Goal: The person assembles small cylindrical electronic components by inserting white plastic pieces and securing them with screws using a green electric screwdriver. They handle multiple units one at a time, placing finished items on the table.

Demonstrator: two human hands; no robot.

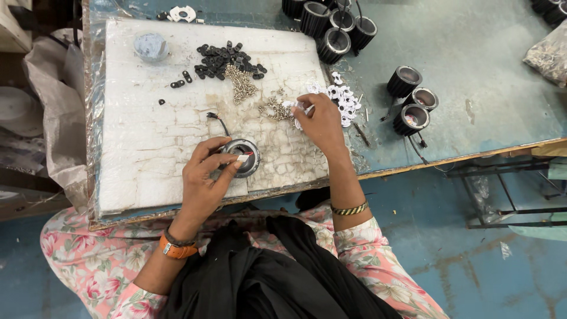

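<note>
Nearest, the left hand (204, 177) pinches its fingertips on a small white piece at the rim of a round black housing (242, 157) lying on the white foam pad (147, 147); steadying that housing flat, I judge, keeps the piece seating squarely. Further out, the right hand (322, 121) has its fingers closed on one white piece at the edge of the pile of small white parts (342, 100), well apart from the housing.

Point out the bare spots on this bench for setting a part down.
Free: the white pad left of the left hand, and the blue tabletop beyond the black housings. Crowded: around the right hand, with screws and white clips.
</note>
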